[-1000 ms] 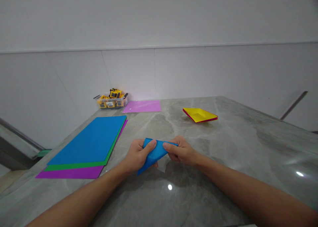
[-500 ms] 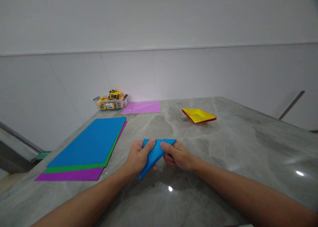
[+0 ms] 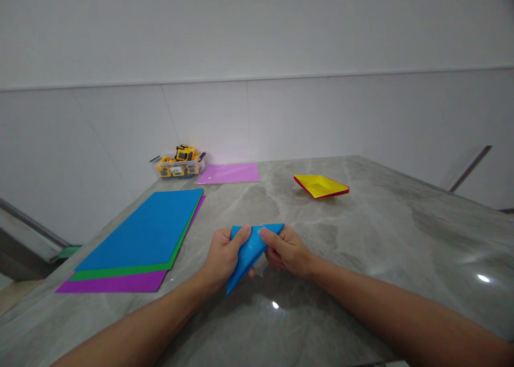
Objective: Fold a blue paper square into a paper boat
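A piece of blue paper (image 3: 249, 252), folded into a triangle with one point hanging down, is held between both hands above the table. My left hand (image 3: 225, 252) is closed on its left side, thumb flat on the front face and fingers behind. My right hand (image 3: 287, 250) pinches the upper right corner between thumb and curled fingers. The paper covers part of the left fingers; some fingertips show below its slanted edge.
On the left lie blue (image 3: 144, 230), green (image 3: 120, 274) and purple (image 3: 112, 285) sheets, stacked. A folded yellow-and-red paper piece (image 3: 321, 186) rests beyond my right hand. Farther back are a pink sheet (image 3: 231, 173) and a clear box (image 3: 179, 169) of yellow toy vehicles on the grey table (image 3: 381, 238).
The folded blue paper has tilted slightly, its lower point a little lower and its right side bending upward. Both hands keep nearly the same place and grip.
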Available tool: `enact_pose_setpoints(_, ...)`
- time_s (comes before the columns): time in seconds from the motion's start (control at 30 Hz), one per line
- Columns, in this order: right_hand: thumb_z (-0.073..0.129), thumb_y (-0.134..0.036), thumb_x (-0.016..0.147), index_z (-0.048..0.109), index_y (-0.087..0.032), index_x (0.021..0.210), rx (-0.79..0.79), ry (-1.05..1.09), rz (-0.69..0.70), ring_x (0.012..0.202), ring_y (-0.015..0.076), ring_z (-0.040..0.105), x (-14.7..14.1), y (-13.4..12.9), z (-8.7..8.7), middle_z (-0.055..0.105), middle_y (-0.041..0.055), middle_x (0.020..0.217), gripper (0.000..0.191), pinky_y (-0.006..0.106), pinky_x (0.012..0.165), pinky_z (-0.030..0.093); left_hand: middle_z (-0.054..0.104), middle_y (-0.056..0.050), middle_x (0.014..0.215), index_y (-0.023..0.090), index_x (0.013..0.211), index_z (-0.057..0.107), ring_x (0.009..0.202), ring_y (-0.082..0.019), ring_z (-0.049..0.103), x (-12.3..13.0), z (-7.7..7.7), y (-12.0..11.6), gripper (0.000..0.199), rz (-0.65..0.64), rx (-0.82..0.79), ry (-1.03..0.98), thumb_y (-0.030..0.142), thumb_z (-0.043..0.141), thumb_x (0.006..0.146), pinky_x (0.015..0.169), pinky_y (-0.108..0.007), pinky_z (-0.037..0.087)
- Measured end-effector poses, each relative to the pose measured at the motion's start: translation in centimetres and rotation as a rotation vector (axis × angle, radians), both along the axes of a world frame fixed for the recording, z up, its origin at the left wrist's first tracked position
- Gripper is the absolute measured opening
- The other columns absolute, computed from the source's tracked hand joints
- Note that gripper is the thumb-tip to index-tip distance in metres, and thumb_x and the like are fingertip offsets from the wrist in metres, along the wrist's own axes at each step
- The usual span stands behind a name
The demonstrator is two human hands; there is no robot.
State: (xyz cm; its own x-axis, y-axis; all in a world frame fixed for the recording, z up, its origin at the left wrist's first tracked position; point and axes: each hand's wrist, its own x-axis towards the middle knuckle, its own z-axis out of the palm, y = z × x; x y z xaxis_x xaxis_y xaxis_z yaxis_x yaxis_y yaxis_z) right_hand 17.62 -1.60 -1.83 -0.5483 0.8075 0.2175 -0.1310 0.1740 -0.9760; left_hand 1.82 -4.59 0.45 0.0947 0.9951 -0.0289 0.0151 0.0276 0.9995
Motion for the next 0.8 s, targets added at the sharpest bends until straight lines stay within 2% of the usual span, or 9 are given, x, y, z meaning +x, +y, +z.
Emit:
enact_pose_setpoints(0.13,0.05,-0.071,0.08,0.037,-0.02,0.042,0.029,-0.02,-0.161,0.031,0.0057,0.031,0.1,0.1,0.5,0.032,-0.0056,0.034,0.064,0.021,0.033,0.025,0.045,0.006,0.037,0.019,0.054,0.045,0.029,-0.013,0.053,-0.2,0.1,0.1,0.051,0.04,0.041,0.019,0.063,0.061,0.072,0.027,-0.019,0.04)
enact_pose_setpoints(0.2,0.047,-0.07,0.082,0.036,-0.021,0.041,0.065,-0.05,-0.187,0.031,0.0059,0.032,0.2,0.1,0.8,0.033,-0.0046,0.033,0.065,0.021,0.034,0.025,0.045,0.006,0.037,0.019,0.053,0.044,0.029,-0.013,0.053,-0.3,0.1,0.1,0.051,0.045,0.067,0.033,0.062,0.061,0.073,0.027,-0.02,0.041)
enact_pose_setpoints(0.4,0.047,-0.065,0.084,0.033,-0.021,0.038,0.094,-0.078,-0.139,0.029,0.0057,0.031,0.6,0.3,1.3,0.031,-0.0042,0.031,0.065,0.022,0.033,0.023,0.043,0.006,0.037,0.019,0.052,0.044,0.03,-0.014,0.053,-0.4,-0.1,0.1,0.052,0.026,0.071,0.055,0.062,0.06,0.074,0.027,-0.019,0.039)
enact_pose_setpoints(0.5,0.045,-0.063,0.086,0.036,-0.02,0.038,0.097,-0.084,-0.103,0.03,0.0062,0.033,0.7,0.5,1.1,0.033,-0.0033,0.031,0.066,0.022,0.035,0.026,0.044,0.005,0.037,0.018,0.052,0.045,0.03,-0.014,0.053,-0.4,-0.3,0.1,0.052,0.039,0.063,0.052,0.063,0.06,0.073,0.026,-0.019,0.038)
enact_pose_setpoints(0.67,0.049,-0.061,0.085,0.045,-0.018,0.044,0.035,-0.069,0.017,0.034,0.0072,0.039,0.4,0.4,0.5,0.04,-0.0027,0.036,0.06,0.021,0.038,0.033,0.047,0.004,0.039,0.018,0.054,0.048,0.03,-0.013,0.05,-0.1,-0.3,0.1,0.051,0.026,0.047,0.031,0.063,0.058,0.074,0.028,-0.021,0.038)
enact_pose_setpoints(0.8,0.053,-0.058,0.082,0.036,-0.021,0.044,-0.09,-0.001,0.042,0.03,0.0072,0.036,0.3,0.3,0.6,0.034,-0.0061,0.034,0.055,0.021,0.035,0.034,0.042,0.005,0.04,0.017,0.05,0.047,0.034,-0.007,0.039,-0.2,-0.5,0.6,0.052,-0.028,0.091,0.042,0.061,0.059,0.075,0.033,-0.019,0.031)
